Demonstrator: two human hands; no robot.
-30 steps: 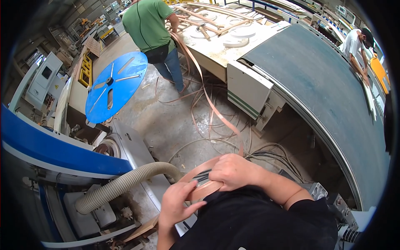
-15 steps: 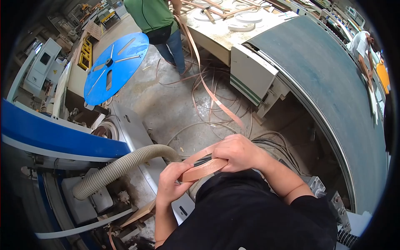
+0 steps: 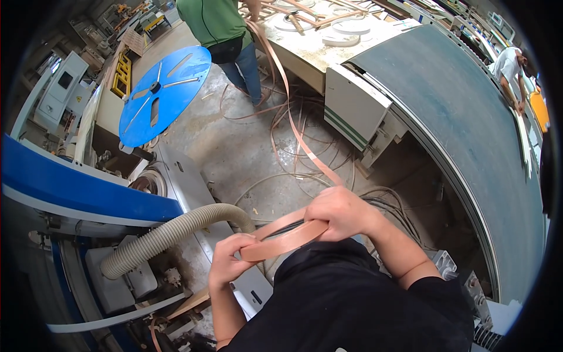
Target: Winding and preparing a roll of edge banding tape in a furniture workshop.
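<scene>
Between my two hands is a flattened loop of light reddish-brown edge banding, held in front of my black shirt. My left hand is closed round the loop's left end, thumb and fingers gripping it. My right hand is closed on its right end, with the fingers curled under and partly hidden. From my right hand the banding runs away as a long strip, up across the floor towards a person in a green shirt, whose hand is near its far end.
A ribbed hose and blue machine beam lie left, below a blue slotted disc. A dark conveyor belt curves along the right, where another person handles strips. Loose banding and cables litter the floor.
My left hand has moved left and slightly down, and my right hand slightly right, so the loop is stretched longer. The trailing strip has shifted a little.
</scene>
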